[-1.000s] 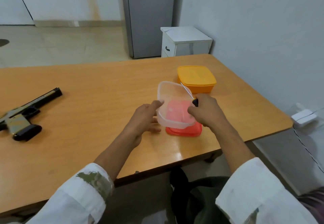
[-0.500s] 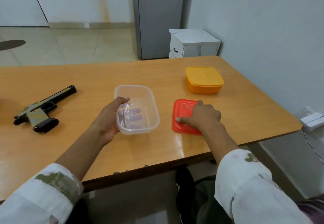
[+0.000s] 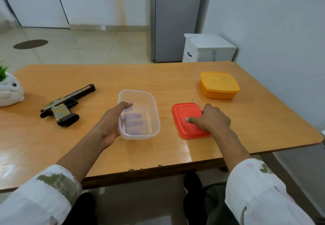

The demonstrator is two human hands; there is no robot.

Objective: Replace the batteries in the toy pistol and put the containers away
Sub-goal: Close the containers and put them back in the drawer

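Your left fingers (image 3: pixel 125 105) grip the tub (image 3: pixel 137 91) (right fingers (image 3: pixel 193 119) clutch the screwdriver (image 3: pixel 197 104), touching the lid (image 3: pixel 182 109)); lay it inside

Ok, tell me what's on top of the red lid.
The right hand rests on the red lid, forefinger pressed flat, gripping a small screwdriver whose thin shaft pokes out beyond the knuckles. Its handle and the lid's right portion are covered by the hand.
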